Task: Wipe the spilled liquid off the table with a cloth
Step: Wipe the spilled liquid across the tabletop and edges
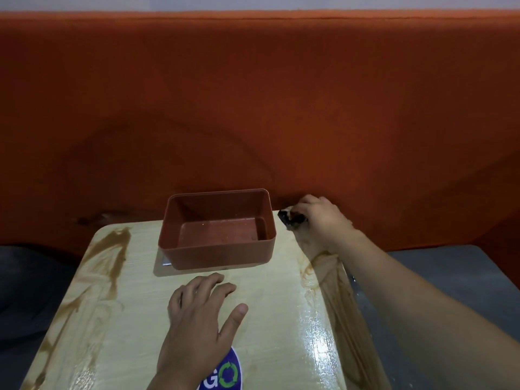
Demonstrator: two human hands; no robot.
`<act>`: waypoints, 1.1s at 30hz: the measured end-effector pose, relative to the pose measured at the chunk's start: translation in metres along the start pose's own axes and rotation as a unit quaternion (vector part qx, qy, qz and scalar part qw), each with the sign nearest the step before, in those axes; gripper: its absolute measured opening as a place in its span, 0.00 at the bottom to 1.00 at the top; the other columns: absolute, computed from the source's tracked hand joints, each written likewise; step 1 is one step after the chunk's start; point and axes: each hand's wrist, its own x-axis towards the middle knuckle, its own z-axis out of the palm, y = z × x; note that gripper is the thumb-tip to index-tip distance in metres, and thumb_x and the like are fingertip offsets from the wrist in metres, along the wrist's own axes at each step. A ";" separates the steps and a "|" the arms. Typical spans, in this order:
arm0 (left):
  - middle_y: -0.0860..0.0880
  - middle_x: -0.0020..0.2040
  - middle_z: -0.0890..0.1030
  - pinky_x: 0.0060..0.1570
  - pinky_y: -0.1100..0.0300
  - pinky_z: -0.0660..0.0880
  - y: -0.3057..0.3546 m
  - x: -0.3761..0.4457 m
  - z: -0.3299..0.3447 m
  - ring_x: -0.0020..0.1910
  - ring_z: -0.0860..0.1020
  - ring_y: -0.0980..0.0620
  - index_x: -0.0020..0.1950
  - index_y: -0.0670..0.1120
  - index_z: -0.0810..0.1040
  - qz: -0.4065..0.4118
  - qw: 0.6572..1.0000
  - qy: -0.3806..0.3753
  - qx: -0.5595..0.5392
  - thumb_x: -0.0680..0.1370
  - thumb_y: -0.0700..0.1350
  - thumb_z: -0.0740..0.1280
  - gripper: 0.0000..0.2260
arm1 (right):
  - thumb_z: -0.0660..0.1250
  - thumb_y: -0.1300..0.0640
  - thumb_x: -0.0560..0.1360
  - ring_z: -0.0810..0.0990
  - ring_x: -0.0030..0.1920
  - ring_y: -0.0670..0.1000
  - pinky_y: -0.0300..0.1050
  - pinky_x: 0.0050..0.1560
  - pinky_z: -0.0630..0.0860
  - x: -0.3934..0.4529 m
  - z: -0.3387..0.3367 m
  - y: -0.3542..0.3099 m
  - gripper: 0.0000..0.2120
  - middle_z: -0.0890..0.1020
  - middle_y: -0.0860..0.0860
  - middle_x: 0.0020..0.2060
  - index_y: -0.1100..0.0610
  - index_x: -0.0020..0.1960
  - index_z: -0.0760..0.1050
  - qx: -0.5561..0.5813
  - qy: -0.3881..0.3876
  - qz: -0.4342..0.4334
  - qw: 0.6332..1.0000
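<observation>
A pale wooden table (270,319) carries brown spilled liquid (112,257) in streaks down its left side and a wet brown band (337,291) along its right edge. My right hand (320,218) is at the far right corner, gripping a dark, soiled cloth (291,219) that pokes out past its fingers. Near the middle of the table my left hand (202,313) rests flat, fingers spread, holding nothing.
An empty red-brown rectangular tub (216,249) stands at the table's far edge, between my hands. An orange upholstered backrest (253,108) rises right behind the table. A blue and green round sticker (225,375) lies at the near edge. Dark grey seat surfaces flank the table.
</observation>
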 end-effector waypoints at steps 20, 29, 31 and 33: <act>0.61 0.76 0.70 0.78 0.46 0.55 0.003 -0.003 -0.003 0.77 0.63 0.55 0.69 0.63 0.76 0.008 1.000 0.004 -0.004 0.78 0.76 0.41 0.34 | 0.74 0.63 0.74 0.71 0.65 0.54 0.45 0.67 0.69 -0.056 0.006 0.039 0.24 0.77 0.48 0.68 0.53 0.69 0.81 0.031 -0.030 -0.060 0.997; 0.61 0.75 0.70 0.77 0.47 0.56 0.002 -0.003 -0.002 0.76 0.63 0.56 0.69 0.63 0.76 0.006 1.000 0.013 -0.007 0.79 0.75 0.43 0.32 | 0.69 0.62 0.80 0.74 0.66 0.55 0.47 0.70 0.71 -0.012 -0.010 0.038 0.20 0.75 0.51 0.65 0.55 0.71 0.78 0.087 0.026 0.022 0.996; 0.61 0.75 0.70 0.77 0.46 0.56 0.002 -0.002 -0.002 0.76 0.62 0.56 0.69 0.63 0.76 0.004 1.000 0.014 -0.009 0.78 0.75 0.44 0.32 | 0.72 0.51 0.80 0.72 0.66 0.57 0.46 0.70 0.69 -0.009 0.004 0.027 0.22 0.74 0.53 0.67 0.54 0.72 0.77 0.047 0.015 0.021 0.999; 0.60 0.75 0.71 0.77 0.45 0.57 0.002 -0.003 -0.001 0.76 0.63 0.55 0.69 0.63 0.76 0.004 1.000 0.015 -0.008 0.78 0.75 0.45 0.31 | 0.74 0.51 0.78 0.72 0.64 0.58 0.49 0.66 0.71 -0.027 0.014 0.024 0.23 0.76 0.52 0.67 0.53 0.72 0.78 0.005 0.024 -0.028 0.999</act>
